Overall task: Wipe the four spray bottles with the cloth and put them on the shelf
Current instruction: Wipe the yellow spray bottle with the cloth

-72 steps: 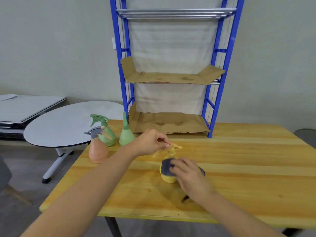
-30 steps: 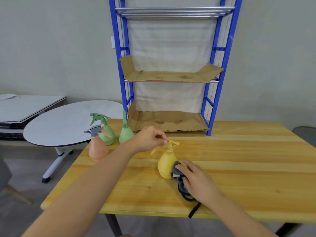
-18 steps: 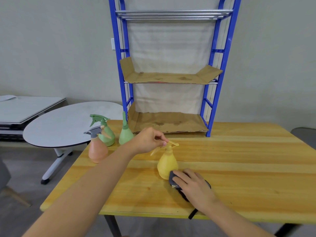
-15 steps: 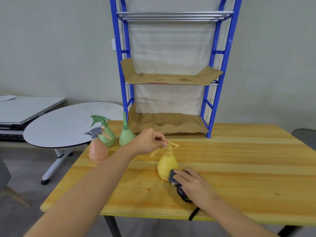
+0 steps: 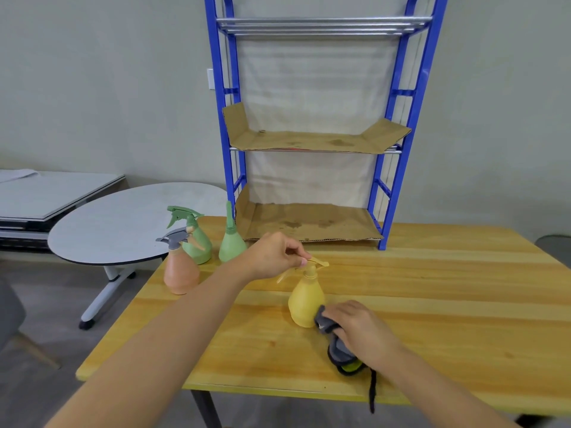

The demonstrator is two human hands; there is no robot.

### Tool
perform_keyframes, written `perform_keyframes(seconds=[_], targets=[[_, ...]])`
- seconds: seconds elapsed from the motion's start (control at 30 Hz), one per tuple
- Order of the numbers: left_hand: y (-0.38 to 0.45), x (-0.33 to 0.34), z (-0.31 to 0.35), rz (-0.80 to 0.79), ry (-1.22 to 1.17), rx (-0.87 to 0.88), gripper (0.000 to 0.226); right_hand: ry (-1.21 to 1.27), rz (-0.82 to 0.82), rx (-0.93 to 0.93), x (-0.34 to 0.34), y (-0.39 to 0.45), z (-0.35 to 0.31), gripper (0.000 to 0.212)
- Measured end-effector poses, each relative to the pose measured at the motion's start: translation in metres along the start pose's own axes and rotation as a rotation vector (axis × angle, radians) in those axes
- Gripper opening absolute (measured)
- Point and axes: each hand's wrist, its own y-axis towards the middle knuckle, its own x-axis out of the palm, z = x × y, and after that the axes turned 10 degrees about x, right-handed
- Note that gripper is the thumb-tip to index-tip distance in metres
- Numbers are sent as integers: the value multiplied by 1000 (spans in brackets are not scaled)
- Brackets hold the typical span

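Since a moment ago the right hand [image 5: 360, 330] has slid the cloth [image 5: 335, 338] down from the yellow bottle's belly to its base on the right side, while the left hand [image 5: 275, 254] has kept its pinch on the trigger head.

Yellow bottle [image 5: 306, 299] stands upright near the middle of the table [image 5: 448, 304], somewhat toward the front edge. Left fingers curl round its nozzle top to steady it; the right hand's fingers are bent over the bunched grey cloth, pressing it against the bottle's lower wall. A dark cord from the cloth trails over the front edge.

Judging by this, the first bottle's wipe is in hand and near its end. Next would come a lift by the neck and a carry to the shelf [image 5: 309, 225] at the back edge, whose cardboard-lined lower tier lies open, as does the tier above.

Room is good: bare wood lies between the bottle and the shelf. Three other bottles, orange [image 5: 180, 273], green [image 5: 194, 239] and a second green [image 5: 231, 242], cluster by the back left corner, still unwiped as far as I can judge. The dangling cord might snag at the front edge.
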Motion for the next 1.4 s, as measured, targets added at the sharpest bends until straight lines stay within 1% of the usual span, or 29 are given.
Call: perform_keyframes(seconds=[0.1, 0.17, 0.2, 0.3, 0.37, 0.4, 0.47, 0.53, 0.6, 0.67, 0.7, 0.73, 0.77, 0.87, 0.97, 1.03, 1.07, 1.13, 1.2, 1.23, 1.27, 1.3, 1.37, 1.4], targets=[[2, 0, 0, 1, 11, 19, 9, 79, 116, 57, -17, 19, -11, 45], [0, 0, -2, 2, 28, 17, 7, 55, 165, 41, -21, 27, -19, 45], [0, -1, -5, 8, 23, 7, 8, 31, 152, 30, -18, 26, -20, 43], [-3, -3, -10, 26, -3, -36, 20, -38, 13, 35, -9, 11, -19, 40], [-3, -3, -8, 25, -1, -23, 15, -93, -74, 45, -11, 8, -13, 38], [-2, -2, -5, 18, 4, -14, 10, -58, -47, 49, -14, 10, -10, 38], [1, -1, 2, 1, 16, -3, 8, 58, 84, 86, -20, 17, -10, 40], [2, 0, 4, -15, 33, -3, 8, 122, 128, 129, -18, 20, -14, 41], [0, -2, 3, -21, 30, -10, 6, 109, 67, 178, -8, 14, -14, 41], [-3, -2, 0, -11, -8, -16, 9, 44, -63, 219, -7, 5, -15, 38], [-4, -2, -1, -1, -32, -22, 9, 14, -102, 213, -11, 5, -14, 37], [-5, -1, -1, 5, -55, -36, 8, 26, -93, 199, -15, 6, -16, 37], [-6, -1, -1, 7, -71, -49, 9, 71, -39, 192, -21, 9, -21, 40], [-8, 3, 3, 18, -189, -74, 10, 266, 220, 220, -40, 22, -46, 52], [-14, 2, 7, 22, -323, -117, 18, 396, 423, 259, -35, 36, -64, 50], [-17, 2, 6, 20, -364, -125, 18, 468, 509, 282, -23, 38, -71, 48], [-19, 1, 5, 23, -390, -133, 17, 492, 524, 293, -17, 37, -76, 48], [-20, 1, 5, 41, -454, -150, 15, 485, 474, 255, -5, 33, -85, 49], [-21, 0, 3, 52, -482, -159, 14, 385, 372, 90, 5, 26, -90, 52], [-21, 1, 3, 49, -485, -159, 14, 342, 364, 23, 8, 25, -89, 52], [-22, 1, 3, 41, -492, -157, 14, 337, 401, 12, 11, 25, -85, 52], [-21, 3, 2, 35, -498, -154, 14, 373, 469, 69, 10, 26, -81, 51], [-19, 5, 3, 37, -493, -144, 17, 478, 593, 247, 6, 28, -77, 51], [-19, 5, 3, 45, -492, -144, 17, 490, 588, 257, 4, 30, -78, 52]])
